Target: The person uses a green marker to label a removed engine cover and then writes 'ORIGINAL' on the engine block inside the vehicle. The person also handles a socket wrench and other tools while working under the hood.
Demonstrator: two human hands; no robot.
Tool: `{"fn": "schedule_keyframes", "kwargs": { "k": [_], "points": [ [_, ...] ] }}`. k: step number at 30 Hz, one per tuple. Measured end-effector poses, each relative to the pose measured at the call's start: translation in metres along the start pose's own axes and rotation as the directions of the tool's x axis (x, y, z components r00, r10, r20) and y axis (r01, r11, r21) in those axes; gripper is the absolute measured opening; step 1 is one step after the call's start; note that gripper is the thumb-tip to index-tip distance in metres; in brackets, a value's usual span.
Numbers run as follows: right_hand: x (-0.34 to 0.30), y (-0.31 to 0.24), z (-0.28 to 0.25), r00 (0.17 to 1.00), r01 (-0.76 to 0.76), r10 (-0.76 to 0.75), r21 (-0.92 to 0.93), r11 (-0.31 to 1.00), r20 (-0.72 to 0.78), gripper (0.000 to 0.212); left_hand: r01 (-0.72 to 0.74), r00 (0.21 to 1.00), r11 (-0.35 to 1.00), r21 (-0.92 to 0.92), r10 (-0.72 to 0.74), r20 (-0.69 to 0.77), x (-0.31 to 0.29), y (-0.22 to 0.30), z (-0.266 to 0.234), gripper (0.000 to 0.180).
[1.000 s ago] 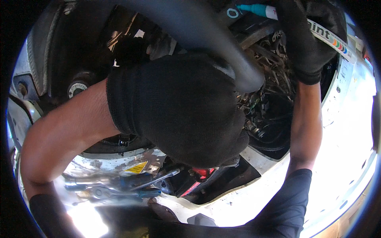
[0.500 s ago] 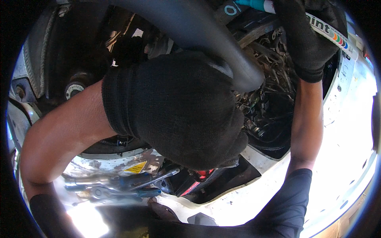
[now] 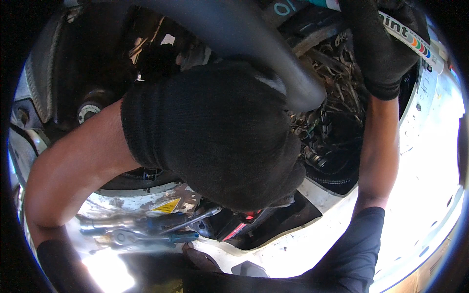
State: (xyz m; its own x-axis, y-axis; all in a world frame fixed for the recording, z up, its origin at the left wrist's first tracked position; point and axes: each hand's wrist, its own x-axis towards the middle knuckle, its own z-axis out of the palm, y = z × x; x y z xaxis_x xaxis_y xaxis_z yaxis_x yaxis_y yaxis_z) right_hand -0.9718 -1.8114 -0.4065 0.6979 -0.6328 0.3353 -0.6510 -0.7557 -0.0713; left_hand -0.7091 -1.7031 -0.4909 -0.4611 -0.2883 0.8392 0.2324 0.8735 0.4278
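In my gloved right hand (image 3: 386,53), at the upper right, is a paint marker (image 3: 415,43) with a white barrel and a teal end. The teal end points left, near teal marks (image 3: 282,8) on a dark engine part. My left hand (image 3: 224,136), in a black knit glove, fills the middle with its back toward me. It is closed, and its curled fingers are mostly hidden. A thick, bent black hose (image 3: 264,53) passes along the far side of that hand, its rounded bend beside the knuckles. Whether the fingers wrap round the hose cannot be seen.
Dirty wiring (image 3: 339,85) lies deep in the engine bay between my hands. A ratchet (image 3: 122,237) and other metal tools rest on the white body panel near me. Below my left hand is a red and black object (image 3: 246,219). A yellow label (image 3: 167,205) sticks to the panel.
My right hand has shifted slightly right with the paint marker, whose teal end is farther from the teal marks. My left hand has barely moved.
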Motion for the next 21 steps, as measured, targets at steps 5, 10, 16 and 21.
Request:
{"fn": "schedule_keyframes", "kwargs": {
  "k": [5, 10, 16, 21],
  "points": [
    [-0.0001, -0.0002, -0.0006, 1.0, 0.001, -0.001, -0.023, 1.0, -0.003, 0.046, -0.003, 1.0, 1.0, -0.002, 0.003, -0.002, 0.0001, 0.0002, 0.0007, 0.013],
    [-0.0012, -0.0001, -0.001, 1.0, 0.003, -0.003, -0.037, 0.999, -0.004, 0.044, -0.006, 1.0, 1.0, -0.003, 0.006, -0.006, -0.0002, -0.0005, 0.002, 0.013],
    [-0.002, 0.0005, -0.001, 1.0, 0.014, -0.014, -0.079, 0.997, 0.006, 0.043, -0.012, 1.0, 1.0, 0.0, 0.012, -0.01, -0.0005, -0.0009, 0.0027, 0.014],
    [0.0012, -0.0036, -0.0045, 0.995, 0.093, -0.082, -0.214, 0.972, 0.058, 0.04, -0.014, 1.0, 1.0, 0.003, 0.014, -0.009, 0.0012, 0.0005, 0.0033, 0.014]
  ]
}}
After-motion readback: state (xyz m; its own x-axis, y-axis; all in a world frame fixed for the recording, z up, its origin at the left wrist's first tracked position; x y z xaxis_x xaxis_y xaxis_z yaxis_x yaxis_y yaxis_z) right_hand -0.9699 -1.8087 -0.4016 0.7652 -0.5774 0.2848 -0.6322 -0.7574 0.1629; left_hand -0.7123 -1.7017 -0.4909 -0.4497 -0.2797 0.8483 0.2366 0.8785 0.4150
